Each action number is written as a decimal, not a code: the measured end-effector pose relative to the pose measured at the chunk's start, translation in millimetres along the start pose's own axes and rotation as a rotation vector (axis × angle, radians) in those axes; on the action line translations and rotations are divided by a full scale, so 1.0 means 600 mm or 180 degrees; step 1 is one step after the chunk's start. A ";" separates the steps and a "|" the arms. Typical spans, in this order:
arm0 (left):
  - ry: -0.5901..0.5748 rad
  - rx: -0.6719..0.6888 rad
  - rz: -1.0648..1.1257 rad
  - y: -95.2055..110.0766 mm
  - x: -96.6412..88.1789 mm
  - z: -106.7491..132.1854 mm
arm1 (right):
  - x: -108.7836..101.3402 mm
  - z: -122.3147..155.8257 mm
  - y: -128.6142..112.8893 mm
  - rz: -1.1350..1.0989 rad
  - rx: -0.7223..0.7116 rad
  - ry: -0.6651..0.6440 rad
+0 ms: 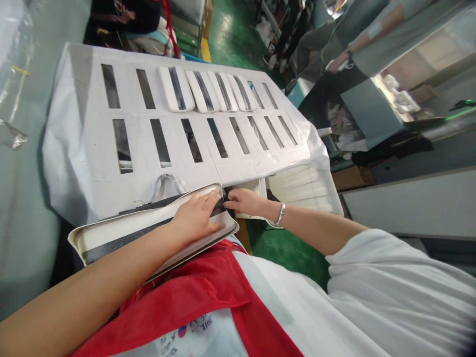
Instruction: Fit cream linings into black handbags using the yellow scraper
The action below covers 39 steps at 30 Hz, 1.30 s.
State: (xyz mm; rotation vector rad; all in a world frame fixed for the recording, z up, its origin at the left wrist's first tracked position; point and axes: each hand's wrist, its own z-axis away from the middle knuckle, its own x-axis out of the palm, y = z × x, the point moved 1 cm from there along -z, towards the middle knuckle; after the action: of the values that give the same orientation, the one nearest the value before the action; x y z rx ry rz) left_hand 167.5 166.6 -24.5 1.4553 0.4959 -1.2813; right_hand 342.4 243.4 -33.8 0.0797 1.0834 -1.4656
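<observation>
A long white plastic panel point(111, 233) with a dark strip along its slot lies across my lap, over a red apron point(208, 297). My left hand point(197, 215) lies flat on the panel's right end, fingers stretched along the dark strip. My right hand point(243, 201), with a silver bracelet on the wrist, pinches the end of that dark strip point(225, 204) at the panel's tip, fingers pressed together.
Ahead stands a white-covered table point(85, 163) with two rows of dark slots; several finished white panels point(208, 91) lie on its far row. A stack of white panels point(301, 186) sits below its right edge. Other people stand at the back right and top left. Green floor.
</observation>
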 end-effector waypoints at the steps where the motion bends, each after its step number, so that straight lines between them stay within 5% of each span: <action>1: 0.0122 -0.0015 0.0029 0.001 0.002 0.005 | 0.008 0.006 0.005 -0.0048 -0.0042 0.0182; 5: 0.0717 0.0326 -0.0293 0.011 0.010 0.045 | 0.032 0.018 0.017 -0.0139 -0.0208 0.0565; 8: 0.0780 0.0873 -0.0485 0.007 0.004 0.089 | 0.034 0.021 0.015 0.0016 -0.0177 0.0584; 14: 0.0902 0.0047 0.0248 -0.024 -0.027 0.199 | 0.036 0.017 0.021 -0.0202 -0.0228 0.0974; 18: 0.0715 0.0029 0.0156 -0.017 0.001 0.247 | 0.053 0.010 0.038 -0.0550 -0.0354 0.1158; 23: 0.0767 0.0250 -0.0331 -0.018 0.038 0.261 | 0.058 0.017 0.035 -0.0577 -0.0325 0.1293; 39: 0.1635 -0.0066 -0.0440 -0.007 0.050 0.250 | 0.059 0.006 0.043 -0.1031 -0.0452 0.1352</action>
State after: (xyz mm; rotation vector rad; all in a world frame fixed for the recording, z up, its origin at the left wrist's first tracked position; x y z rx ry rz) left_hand 108.4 25.4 -28.2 1.7598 0.9588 -0.9930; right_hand 356.6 219.5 -67.8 0.1231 1.6009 -1.6994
